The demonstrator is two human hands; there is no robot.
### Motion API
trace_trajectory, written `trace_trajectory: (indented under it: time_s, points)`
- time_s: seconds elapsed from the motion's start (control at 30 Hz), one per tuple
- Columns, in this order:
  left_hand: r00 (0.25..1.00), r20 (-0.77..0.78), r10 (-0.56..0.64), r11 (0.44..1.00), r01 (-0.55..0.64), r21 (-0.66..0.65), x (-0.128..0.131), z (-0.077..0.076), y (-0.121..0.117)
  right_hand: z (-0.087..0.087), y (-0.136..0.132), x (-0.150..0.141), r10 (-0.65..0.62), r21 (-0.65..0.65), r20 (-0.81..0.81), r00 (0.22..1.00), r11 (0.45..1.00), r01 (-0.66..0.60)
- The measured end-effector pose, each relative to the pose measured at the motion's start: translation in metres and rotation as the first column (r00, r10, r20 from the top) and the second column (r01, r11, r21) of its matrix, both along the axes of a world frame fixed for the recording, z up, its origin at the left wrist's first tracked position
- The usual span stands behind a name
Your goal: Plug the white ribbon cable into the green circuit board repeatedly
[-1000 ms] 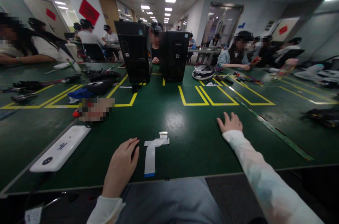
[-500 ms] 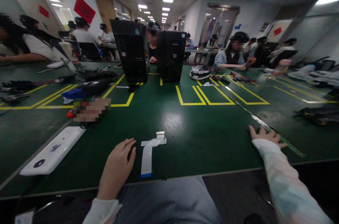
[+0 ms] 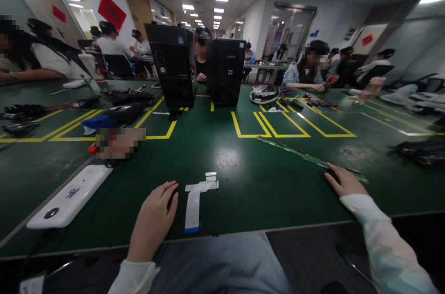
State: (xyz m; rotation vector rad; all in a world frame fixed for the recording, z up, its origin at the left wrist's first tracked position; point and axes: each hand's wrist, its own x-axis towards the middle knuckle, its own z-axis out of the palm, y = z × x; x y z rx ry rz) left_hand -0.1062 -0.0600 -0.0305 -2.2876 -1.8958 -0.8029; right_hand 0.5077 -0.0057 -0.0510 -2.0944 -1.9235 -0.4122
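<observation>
My left hand (image 3: pixel 153 217) lies on the table just left of a white flat ribbon cable (image 3: pixel 193 208). Its fingers are loosely stretched and the thumb stands apart; nothing is in it. The cable is folded, with a blue-edged end towards me and a metallic connector at the far end. Further right, my right hand (image 3: pixel 347 180) is on the near end of a long, thin green circuit board strip (image 3: pixel 295 151). Thumb and fingers are on either side of the board, and the fingertips are partly hidden. The strip slants away to the left across the table.
A white power bank-like device (image 3: pixel 71 196) lies at the left. Two black computer towers (image 3: pixel 227 73) stand at the back. A blue item (image 3: pixel 99 122), dark cables (image 3: pixel 419 151) and a round coil (image 3: pixel 264 94) lie about. Yellow tape marks (image 3: pixel 253 136) the green table. Other people sit beyond.
The circuit board strip has slid left across the table, together with my right hand, whose fingers have drawn closer together. My left hand and the ribbon cable stay where they were.
</observation>
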Motion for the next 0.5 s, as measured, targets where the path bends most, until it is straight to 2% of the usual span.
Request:
trace_trajectory:
  time_s: [0.1,0.3,0.5]
  points:
    - [1.0,-0.01,-0.003,1.0,0.002,-0.003,-0.001,-0.001,0.0,0.005,-0.002,-0.007,0.142,-0.066,-0.048,0.989,0.987,-0.145]
    - [1.0,-0.028,0.002,1.0,-0.003,-0.027,-0.002,-0.002,0.001,0.013,0.003,-0.034,0.274,-0.066,-0.047,0.961,0.959,-0.276]
    - [0.999,-0.034,-0.003,1.0,0.003,-0.011,-0.002,-0.002,0.001,0.014,0.025,-0.083,0.457,-0.03,-0.072,0.886,0.887,-0.46]
